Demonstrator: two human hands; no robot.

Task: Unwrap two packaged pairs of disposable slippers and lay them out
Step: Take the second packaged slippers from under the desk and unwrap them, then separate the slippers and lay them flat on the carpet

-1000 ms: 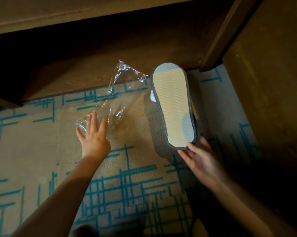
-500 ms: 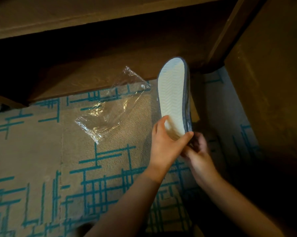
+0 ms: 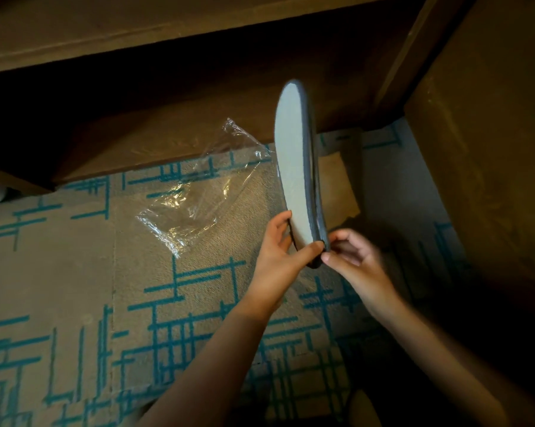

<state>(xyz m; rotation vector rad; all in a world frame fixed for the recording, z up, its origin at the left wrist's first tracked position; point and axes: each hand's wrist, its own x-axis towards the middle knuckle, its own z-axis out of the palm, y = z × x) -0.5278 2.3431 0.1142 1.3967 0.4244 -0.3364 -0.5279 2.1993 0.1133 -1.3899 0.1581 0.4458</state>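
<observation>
A flat pair of slippers point(image 3: 297, 167) with pale soles and dark grey edging is held upright on its edge above the carpet, toe end pointing away. My left hand point(image 3: 278, 251) grips the heel end from the left, thumb across the pale sole. My right hand point(image 3: 349, 257) pinches the same heel end from the right. An empty clear plastic wrapper point(image 3: 198, 195) lies crumpled on the carpet just left of the slippers. No second package is visible.
Beige carpet point(image 3: 75, 272) with teal line patterns covers the floor. A dark wooden shelf or bench point(image 3: 136, 41) overhangs at the back, and a wooden cabinet side point(image 3: 481, 149) stands at the right. A tan scrap point(image 3: 337, 186) lies behind the slippers.
My left hand left the wrapper on the carpet and came across to grip the slippers' heel. The slippers turned from sole-facing to nearly edge-on. The right hand shifted its pinch.
</observation>
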